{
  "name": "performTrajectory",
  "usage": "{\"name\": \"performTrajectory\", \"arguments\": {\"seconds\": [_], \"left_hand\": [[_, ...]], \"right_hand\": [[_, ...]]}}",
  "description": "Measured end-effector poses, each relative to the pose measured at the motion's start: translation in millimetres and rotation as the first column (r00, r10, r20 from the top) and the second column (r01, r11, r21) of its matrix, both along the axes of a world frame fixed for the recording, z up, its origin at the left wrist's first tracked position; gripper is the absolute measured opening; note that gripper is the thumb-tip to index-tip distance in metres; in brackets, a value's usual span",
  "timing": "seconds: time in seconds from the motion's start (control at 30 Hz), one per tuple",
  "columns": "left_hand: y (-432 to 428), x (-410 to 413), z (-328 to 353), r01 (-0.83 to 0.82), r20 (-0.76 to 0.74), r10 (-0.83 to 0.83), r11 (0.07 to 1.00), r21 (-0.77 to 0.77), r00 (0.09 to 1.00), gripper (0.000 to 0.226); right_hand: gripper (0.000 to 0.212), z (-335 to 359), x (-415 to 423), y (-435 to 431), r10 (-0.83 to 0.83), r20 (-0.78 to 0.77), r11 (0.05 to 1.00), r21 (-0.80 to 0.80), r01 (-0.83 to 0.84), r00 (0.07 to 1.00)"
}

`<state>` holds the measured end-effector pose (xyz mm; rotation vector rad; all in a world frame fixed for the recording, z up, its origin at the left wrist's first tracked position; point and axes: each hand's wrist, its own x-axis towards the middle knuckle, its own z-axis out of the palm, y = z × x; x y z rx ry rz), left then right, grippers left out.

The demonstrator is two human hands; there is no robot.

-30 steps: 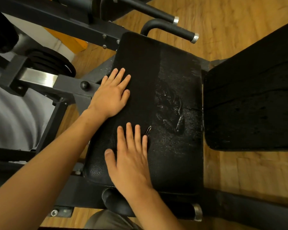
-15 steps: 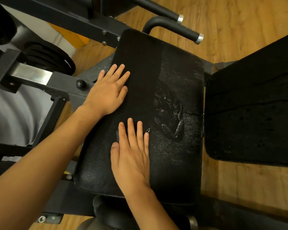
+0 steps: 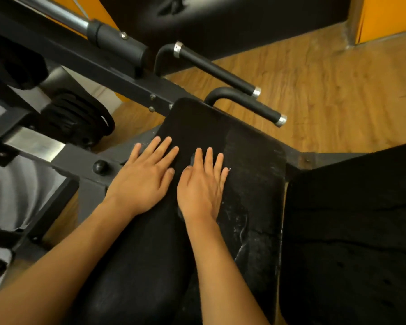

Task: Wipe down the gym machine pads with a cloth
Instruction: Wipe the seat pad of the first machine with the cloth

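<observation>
— Pad (image 3: 256, 174) position, please?
— It is a long black seat pad, running from the middle of the view down toward six o'clock. Its right half is glossy, scuffed and flecked with pale marks.
— And the cloth (image 3: 192, 127)?
— A matte black strip covers the pad's left half from its twelve o'clock end downward. It looks like a dark cloth laid flat, but black on black makes its edges hard to tell.
— Left hand (image 3: 142, 181)?
— Palm down, fingers straight and slightly spread, pointing to one o'clock. It lies flat at the pad's nine o'clock edge, on the matte strip, gripping nothing.
— Right hand (image 3: 201, 186)?
— It is just beside the left one, at its three o'clock, the two thumbs near but apart. The fingers are straight and close together, and the palm is pressed flat on the strip near its border with the glossy half. Nothing is pinched or curled round.
— Surroundings?
— A second pad (image 3: 349, 231) sits at three o'clock, across a narrow gap. An upper handle (image 3: 220, 71) and a lower handle (image 3: 251, 106), both with silver caps, are at twelve to one o'clock. The steel frame (image 3: 117, 73) is at eleven, the weight plates (image 3: 77, 116) at ten and the wooden floor (image 3: 326, 90) at two.
</observation>
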<state>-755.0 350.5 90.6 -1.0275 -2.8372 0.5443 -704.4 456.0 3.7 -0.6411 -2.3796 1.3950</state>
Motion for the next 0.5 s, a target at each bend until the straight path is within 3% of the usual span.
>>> {"name": "performTrajectory", "arguments": {"seconds": [0.5], "left_hand": [[30.8, -6.4, -11.2, -0.052, -0.083, 0.047, 0.997, -0.062, 0.995, 0.069]], "right_hand": [[0.055, 9.8, -118.4, 85.8, 0.034, -0.033, 0.996, 0.085, -0.031, 0.999]]}}
